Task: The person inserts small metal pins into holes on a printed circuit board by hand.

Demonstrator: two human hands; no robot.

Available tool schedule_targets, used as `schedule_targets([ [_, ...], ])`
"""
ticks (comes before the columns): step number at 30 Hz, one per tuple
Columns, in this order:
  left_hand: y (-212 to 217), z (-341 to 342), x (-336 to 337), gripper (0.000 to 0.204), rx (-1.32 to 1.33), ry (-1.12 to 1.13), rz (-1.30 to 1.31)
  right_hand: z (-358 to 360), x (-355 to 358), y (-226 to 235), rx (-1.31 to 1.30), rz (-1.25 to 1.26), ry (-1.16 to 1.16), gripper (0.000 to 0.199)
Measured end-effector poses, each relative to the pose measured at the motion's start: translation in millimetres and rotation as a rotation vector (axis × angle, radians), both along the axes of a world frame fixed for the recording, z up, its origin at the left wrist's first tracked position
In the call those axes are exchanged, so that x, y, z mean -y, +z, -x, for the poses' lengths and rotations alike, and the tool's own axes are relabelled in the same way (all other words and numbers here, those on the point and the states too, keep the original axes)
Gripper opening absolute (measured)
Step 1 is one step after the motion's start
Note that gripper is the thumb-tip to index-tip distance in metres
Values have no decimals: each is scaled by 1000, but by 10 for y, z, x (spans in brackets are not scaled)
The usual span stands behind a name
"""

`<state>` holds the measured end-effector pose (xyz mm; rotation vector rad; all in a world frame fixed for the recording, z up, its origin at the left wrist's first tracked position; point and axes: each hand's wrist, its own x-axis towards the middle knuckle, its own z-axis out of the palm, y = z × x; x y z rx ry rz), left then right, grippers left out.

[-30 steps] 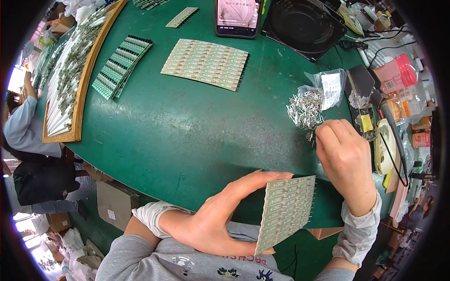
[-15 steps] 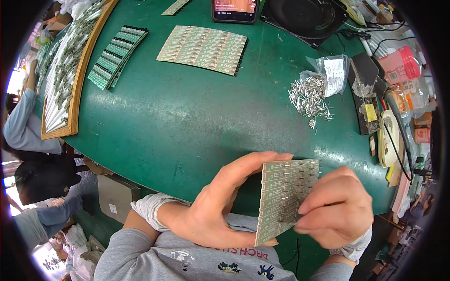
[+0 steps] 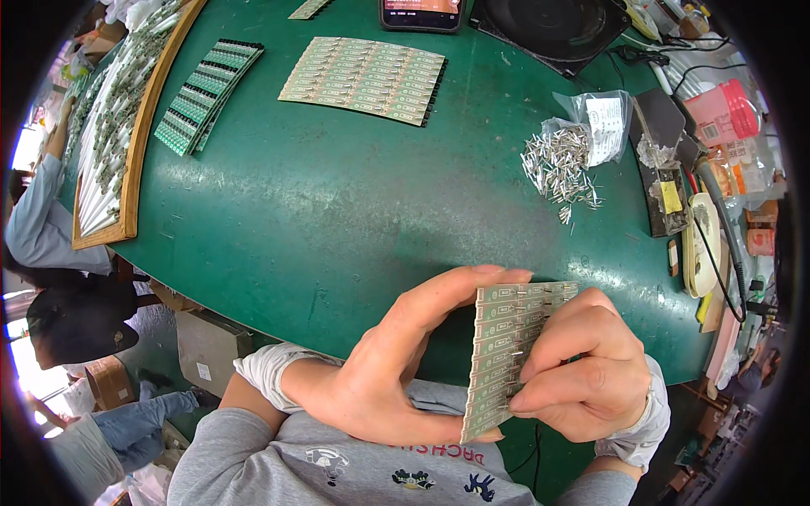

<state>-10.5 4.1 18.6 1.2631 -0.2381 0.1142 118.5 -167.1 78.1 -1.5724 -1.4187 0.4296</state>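
Note:
A panel of small pale-green printed circuit boards (image 3: pixel 496 354) stands tilted on edge in front of my body. My left hand (image 3: pixel 371 367) grips it by its edges, fingers at the upper edge and thumb at the lower. Thin metal leads stick out from the panel's face. Against that face is my right hand (image 3: pixel 591 363), thumb and forefinger pinched at the middle rows. Whatever lies between those fingertips is hidden. Beyond the hands, small silvery metal parts (image 3: pixel 557 169) lie in a loose pile at the mouth of a clear plastic bag (image 3: pixel 604 131).
Another circuit board panel (image 3: pixel 363 80) and a stack of green boards (image 3: pixel 207 97) lie farther back on the green table (image 3: pixel 337 202). A wooden-framed tray (image 3: pixel 131 194) is at left, a phone (image 3: pixel 422 15) at the back. A soldering iron (image 3: pixel 724 198) lies right. A person (image 3: pixel 38 207) sits left.
My right hand has moved left across the panel, its fingertips now over the middle rows. My left hand keeps its grip on the panel. At lower left, a person's jeans-clad leg has shifted.

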Motion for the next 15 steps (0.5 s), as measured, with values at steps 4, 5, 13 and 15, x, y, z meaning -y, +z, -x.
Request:
schedule_targets([
  [4,8,-6,-3,123,-1,5,-3,-1,3,-2,-16,-16,-6,25],
  [5,13,-7,-6,123,2,6,-16,0,3,-5,-13,-12,-7,25],
  [13,9,-5,-1,124,10,27,-34,5,8,-11,-16,0,-2,25],
  [15,16,-12,-5,124,19,14,-45,-1,19,-16,16,-22,19,30],
])
